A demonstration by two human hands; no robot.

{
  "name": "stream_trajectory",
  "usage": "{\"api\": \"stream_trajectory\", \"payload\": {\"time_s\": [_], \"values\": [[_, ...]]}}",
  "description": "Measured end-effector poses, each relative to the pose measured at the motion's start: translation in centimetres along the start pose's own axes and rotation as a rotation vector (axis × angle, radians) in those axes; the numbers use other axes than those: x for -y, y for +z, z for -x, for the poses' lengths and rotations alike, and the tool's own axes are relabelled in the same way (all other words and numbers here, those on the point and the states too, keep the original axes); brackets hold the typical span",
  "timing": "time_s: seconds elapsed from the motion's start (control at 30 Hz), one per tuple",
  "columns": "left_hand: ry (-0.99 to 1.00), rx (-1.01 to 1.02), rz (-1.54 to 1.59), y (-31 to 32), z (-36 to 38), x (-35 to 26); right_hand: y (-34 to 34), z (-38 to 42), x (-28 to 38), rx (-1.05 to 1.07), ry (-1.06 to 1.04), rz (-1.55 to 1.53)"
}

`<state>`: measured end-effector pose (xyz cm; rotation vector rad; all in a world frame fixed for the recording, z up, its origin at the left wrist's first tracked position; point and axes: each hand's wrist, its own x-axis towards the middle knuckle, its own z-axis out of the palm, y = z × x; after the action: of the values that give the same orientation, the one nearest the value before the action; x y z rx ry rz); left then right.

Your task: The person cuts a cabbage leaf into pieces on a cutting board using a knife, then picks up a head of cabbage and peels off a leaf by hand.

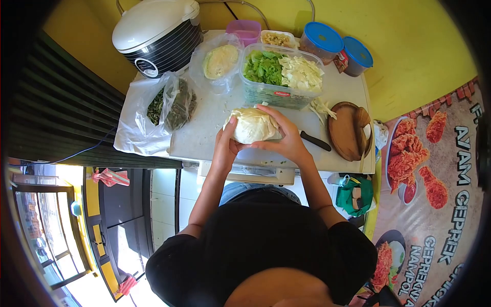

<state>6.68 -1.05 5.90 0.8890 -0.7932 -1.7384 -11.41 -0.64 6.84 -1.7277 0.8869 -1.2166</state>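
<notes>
Between my two hands is a pale head of cabbage [251, 126], above the front part of the white table. My left hand [226, 146] is wrapped round its left side, and my right hand [286, 137] grips its right side with the fingers over the top. Just right of my right hand lies a knife [315, 140]; its black handle shows and its blade is mostly hidden. Behind the cabbage stands a clear container [281, 94] with green leaves [266, 67] and shredded pale cabbage [302, 74]. Another cabbage piece [220, 61] rests in a plastic bag.
A rice cooker [156, 36] stands back left, with bagged dark greens [176, 105] before it. Blue-lidded tubs [324, 37] and a purple container [244, 31] are at the back. A wooden mortar [344, 131] sits right, near the edge of the white table [199, 148].
</notes>
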Motion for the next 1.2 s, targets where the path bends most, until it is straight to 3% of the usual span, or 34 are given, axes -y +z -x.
{"api": "stream_trajectory", "payload": {"time_s": [0.3, 0.43, 0.5, 0.57, 0.67, 0.9, 1.0, 1.07, 1.2], "values": [[-0.086, 0.059, 0.032, -1.6, 0.4, -0.8, -0.6, 0.5, 1.1, 0.121, 0.112, -0.063], [-0.080, 0.067, 0.018, -1.9, 1.1, -0.8, -0.3, 0.8, 0.5, 0.118, 0.020, -0.105], [0.016, 0.058, -0.168, -1.5, 1.8, -1.2, -0.4, 1.3, 0.2, 0.114, -0.027, -0.111], [0.001, 0.074, -0.134, -1.6, 2.2, -1.1, -0.2, 1.8, 0.1, 0.060, 0.164, -0.325], [-0.020, 0.116, -0.072, -2.3, 2.6, -0.9, 0.3, 2.2, 0.4, 0.017, 0.156, -0.517], [-0.021, 0.162, -0.042, -2.6, 3.6, 0.1, 2.1, 2.8, 0.4, -0.177, 0.170, -0.339], [-0.014, 0.229, -0.077, -2.4, 4.1, 0.3, 3.2, 2.9, 0.4, -0.327, 0.210, -0.386], [0.028, 0.198, -0.079, -1.8, 4.6, 0.5, 3.9, 2.8, 0.9, -0.486, 0.305, -0.585], [0.074, 0.208, -0.064, -2.3, 4.6, 1.1, 3.9, 2.8, 0.9, -0.516, 0.314, -0.728]]}}
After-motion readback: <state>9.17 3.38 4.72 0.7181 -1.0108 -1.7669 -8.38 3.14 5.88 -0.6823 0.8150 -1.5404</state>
